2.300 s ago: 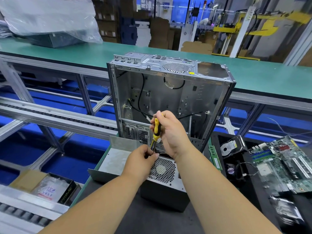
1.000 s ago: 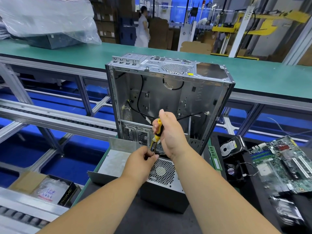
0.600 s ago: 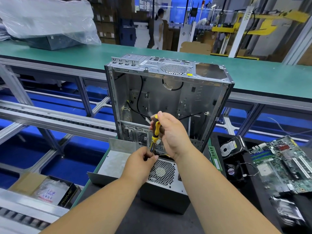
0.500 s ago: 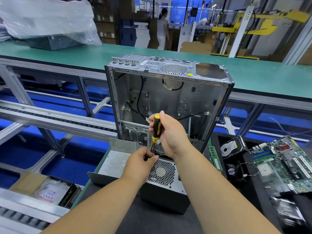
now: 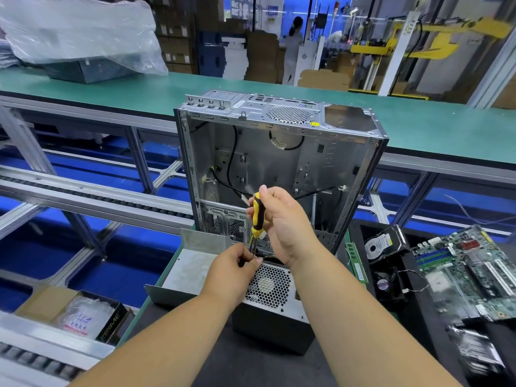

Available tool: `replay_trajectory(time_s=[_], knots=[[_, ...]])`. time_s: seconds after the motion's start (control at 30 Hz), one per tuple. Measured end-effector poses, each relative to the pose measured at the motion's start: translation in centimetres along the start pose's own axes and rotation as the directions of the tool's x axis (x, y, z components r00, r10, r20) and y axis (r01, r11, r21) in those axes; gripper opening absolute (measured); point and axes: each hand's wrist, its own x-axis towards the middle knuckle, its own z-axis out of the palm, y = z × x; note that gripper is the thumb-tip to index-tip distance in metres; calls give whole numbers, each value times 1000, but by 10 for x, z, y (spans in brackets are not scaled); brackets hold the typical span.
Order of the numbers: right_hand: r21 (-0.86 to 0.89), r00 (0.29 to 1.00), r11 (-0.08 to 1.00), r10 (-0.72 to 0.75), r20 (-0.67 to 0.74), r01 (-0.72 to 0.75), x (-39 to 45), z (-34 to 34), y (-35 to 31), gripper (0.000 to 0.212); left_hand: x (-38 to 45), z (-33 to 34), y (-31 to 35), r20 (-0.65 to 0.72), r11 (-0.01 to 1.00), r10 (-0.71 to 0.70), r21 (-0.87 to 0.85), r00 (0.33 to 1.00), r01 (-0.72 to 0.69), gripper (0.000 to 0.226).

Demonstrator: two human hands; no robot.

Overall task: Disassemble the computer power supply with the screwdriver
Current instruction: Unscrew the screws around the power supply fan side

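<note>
The grey power supply (image 5: 272, 305) lies on the dark mat in front of me, its honeycomb fan grille facing up. My right hand (image 5: 282, 222) grips the yellow-and-black screwdriver (image 5: 258, 212) upright, tip down at the unit's far top edge. My left hand (image 5: 231, 269) pinches around the screwdriver's tip at that edge, beside a bundle of coloured wires. The tip and the screw are hidden by my fingers.
An empty metal computer case (image 5: 279, 166) stands upright just behind the power supply. A bent grey metal cover (image 5: 190, 269) lies to the left. A hard drive (image 5: 381, 243), a small fan and a green motherboard (image 5: 469, 272) lie on the right. A green conveyor belt (image 5: 139, 88) runs behind.
My right hand has turned slightly around the screwdriver handle and the handle has shifted a little; my left hand stays at the tip. A person in the background has walked to the right.
</note>
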Motion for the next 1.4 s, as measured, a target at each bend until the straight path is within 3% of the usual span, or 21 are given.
replay_trajectory(time_s=[0.33, 0.43, 0.53, 0.6, 0.87, 1.17, 1.4], knots=[[171, 998, 984, 45, 46, -52, 5, 5, 1, 50, 2, 0, -2, 10, 1000, -10, 9, 1000, 10, 22], [169, 998, 985, 30, 50, -38, 4, 6, 3, 46, 2, -1, -2, 14, 1000, -7, 1, 1000, 7, 22], [80, 999, 996, -38, 38, 35, 0, 6, 6, 21, 1, -1, -4, 20, 1000, 3, -31, 1000, -2, 26], [80, 997, 994, -70, 17, 68, -2, 5, 7, 15, 1, -1, -4, 25, 999, 5, -38, 1000, -4, 26], [-31, 998, 999, -39, -47, 38, -5, 1, -2, 21, -1, -1, -2, 18, 999, -2, -36, 1000, 2, 24], [121, 1000, 993, 5, 7, -6, -2, 8, -1, 46, -1, -1, -5, 11, 1000, 7, -23, 1000, -6, 24], [-11, 997, 998, -55, -47, 55, -4, 11, 3, 13, 5, 0, -12, 20, 1000, -1, 1, 1000, 1, 25]])
